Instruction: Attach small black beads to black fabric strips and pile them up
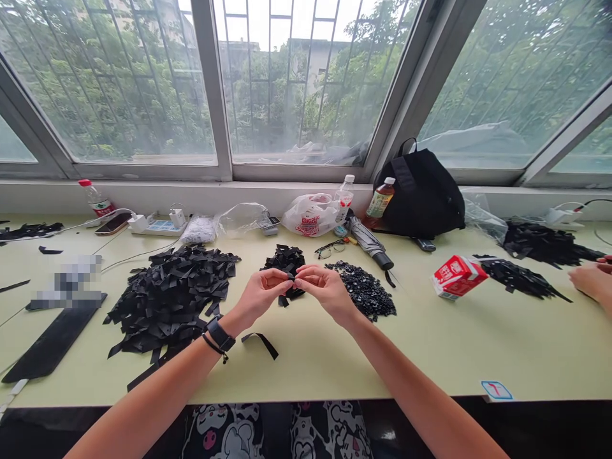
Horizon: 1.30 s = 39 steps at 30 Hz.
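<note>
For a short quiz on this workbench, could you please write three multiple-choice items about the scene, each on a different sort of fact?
1. Where do the glasses lie?
A) On the windowsill
B) On the table, behind the small black pieces
C) On the carton

2. What colour is the heap of strips?
A) White
B) Red
C) Black

3. What are the left hand and right hand doing?
A) Pinching a small black strip between them
B) Lying flat and apart
C) Gripping the umbrella

Answers:
1. B: the glasses sit on the tabletop just beyond those pieces.
2. C: the strips all show black.
3. A: both hands meet on the strip.
</note>
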Each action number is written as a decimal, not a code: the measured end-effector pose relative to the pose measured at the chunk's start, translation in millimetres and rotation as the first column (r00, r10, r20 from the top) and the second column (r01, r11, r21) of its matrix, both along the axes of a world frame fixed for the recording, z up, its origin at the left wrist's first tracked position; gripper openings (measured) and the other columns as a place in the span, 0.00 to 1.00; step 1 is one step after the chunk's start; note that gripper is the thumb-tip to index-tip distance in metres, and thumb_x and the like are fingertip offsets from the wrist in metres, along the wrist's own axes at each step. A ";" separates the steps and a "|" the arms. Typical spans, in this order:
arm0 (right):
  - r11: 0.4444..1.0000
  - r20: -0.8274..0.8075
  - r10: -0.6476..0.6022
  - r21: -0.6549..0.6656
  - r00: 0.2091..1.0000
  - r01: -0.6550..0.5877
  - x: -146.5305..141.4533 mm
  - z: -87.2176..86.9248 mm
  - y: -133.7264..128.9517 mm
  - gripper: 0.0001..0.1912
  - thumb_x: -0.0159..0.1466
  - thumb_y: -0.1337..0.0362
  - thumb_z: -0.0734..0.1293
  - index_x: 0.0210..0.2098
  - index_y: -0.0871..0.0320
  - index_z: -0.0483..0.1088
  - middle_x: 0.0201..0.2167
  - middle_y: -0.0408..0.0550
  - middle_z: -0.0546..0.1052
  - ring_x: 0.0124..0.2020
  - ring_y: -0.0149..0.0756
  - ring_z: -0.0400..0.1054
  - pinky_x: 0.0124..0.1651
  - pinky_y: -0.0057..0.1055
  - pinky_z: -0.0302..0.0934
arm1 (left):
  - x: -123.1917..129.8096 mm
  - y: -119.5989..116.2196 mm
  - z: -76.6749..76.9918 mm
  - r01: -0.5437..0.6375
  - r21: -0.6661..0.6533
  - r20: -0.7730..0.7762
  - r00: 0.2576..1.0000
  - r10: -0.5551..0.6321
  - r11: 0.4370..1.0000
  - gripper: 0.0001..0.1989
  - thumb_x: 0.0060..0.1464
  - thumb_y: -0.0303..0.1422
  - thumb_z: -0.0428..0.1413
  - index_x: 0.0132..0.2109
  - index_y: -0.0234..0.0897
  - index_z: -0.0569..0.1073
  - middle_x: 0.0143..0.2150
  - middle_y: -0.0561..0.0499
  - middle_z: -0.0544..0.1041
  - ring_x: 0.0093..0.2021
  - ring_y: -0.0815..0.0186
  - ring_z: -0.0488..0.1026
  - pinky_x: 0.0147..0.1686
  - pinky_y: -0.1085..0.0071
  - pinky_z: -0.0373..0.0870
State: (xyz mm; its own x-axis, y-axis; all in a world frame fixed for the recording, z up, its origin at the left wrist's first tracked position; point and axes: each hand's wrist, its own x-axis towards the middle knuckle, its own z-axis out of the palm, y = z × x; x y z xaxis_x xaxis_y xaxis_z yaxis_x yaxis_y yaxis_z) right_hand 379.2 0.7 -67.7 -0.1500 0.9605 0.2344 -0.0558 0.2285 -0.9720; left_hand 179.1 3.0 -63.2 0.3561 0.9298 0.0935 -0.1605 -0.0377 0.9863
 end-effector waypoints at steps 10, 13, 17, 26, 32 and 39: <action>0.979 -0.010 0.107 -0.172 0.994 -0.107 0.4 -6.9 3.2 0.20 0.55 0.48 0.79 0.36 0.57 0.80 0.34 0.48 0.81 0.36 0.37 0.73 0.43 0.35 0.69 | 6.3 1.7 -15.1 -0.053 0.022 0.050 0.997 0.052 0.998 0.17 0.45 0.42 0.73 0.39 0.36 0.84 0.39 0.45 0.84 0.39 0.61 0.78 0.43 0.64 0.74; 0.965 -0.075 0.131 -0.219 0.989 -0.144 -1.1 -8.7 4.1 0.19 0.54 0.49 0.80 0.36 0.57 0.81 0.34 0.49 0.81 0.37 0.37 0.74 0.43 0.35 0.69 | 7.7 3.4 -20.7 -0.069 0.004 0.085 0.994 0.068 0.998 0.17 0.43 0.42 0.74 0.38 0.36 0.85 0.38 0.46 0.84 0.39 0.60 0.79 0.44 0.63 0.75; 0.946 -0.161 0.176 -0.245 0.971 -0.212 -1.3 -8.8 4.4 0.17 0.54 0.51 0.80 0.35 0.57 0.82 0.33 0.48 0.80 0.35 0.35 0.72 0.42 0.34 0.70 | 9.0 3.4 -22.3 -0.086 0.022 0.101 0.991 0.084 0.996 0.17 0.43 0.42 0.74 0.38 0.36 0.84 0.39 0.46 0.85 0.38 0.61 0.79 0.44 0.62 0.76; 0.926 -0.266 0.173 -0.285 0.948 -0.249 -1.0 -7.3 3.2 0.13 0.54 0.57 0.81 0.34 0.57 0.81 0.31 0.44 0.78 0.33 0.31 0.70 0.42 0.30 0.68 | 7.9 -1.6 -17.3 -0.116 0.185 -0.010 0.993 0.120 0.976 0.15 0.54 0.42 0.68 0.43 0.37 0.83 0.42 0.45 0.84 0.40 0.61 0.79 0.44 0.64 0.77; 0.933 -0.244 0.171 -0.270 0.954 -0.237 -1.1 -7.2 3.5 0.13 0.55 0.56 0.81 0.33 0.57 0.80 0.30 0.44 0.77 0.33 0.32 0.69 0.42 0.31 0.67 | 8.2 -4.1 -22.3 -0.159 0.303 -0.140 0.968 0.209 0.939 0.14 0.59 0.43 0.64 0.41 0.36 0.83 0.39 0.45 0.84 0.37 0.61 0.79 0.40 0.66 0.77; 0.943 -0.213 0.169 -0.248 0.962 -0.221 -1.0 -5.4 1.8 0.13 0.56 0.55 0.80 0.35 0.57 0.81 0.31 0.44 0.78 0.35 0.33 0.70 0.45 0.34 0.67 | 7.8 -3.3 -23.3 -0.191 0.374 -0.199 0.940 0.279 0.908 0.12 0.61 0.42 0.62 0.41 0.36 0.81 0.38 0.46 0.84 0.35 0.63 0.79 0.37 0.68 0.76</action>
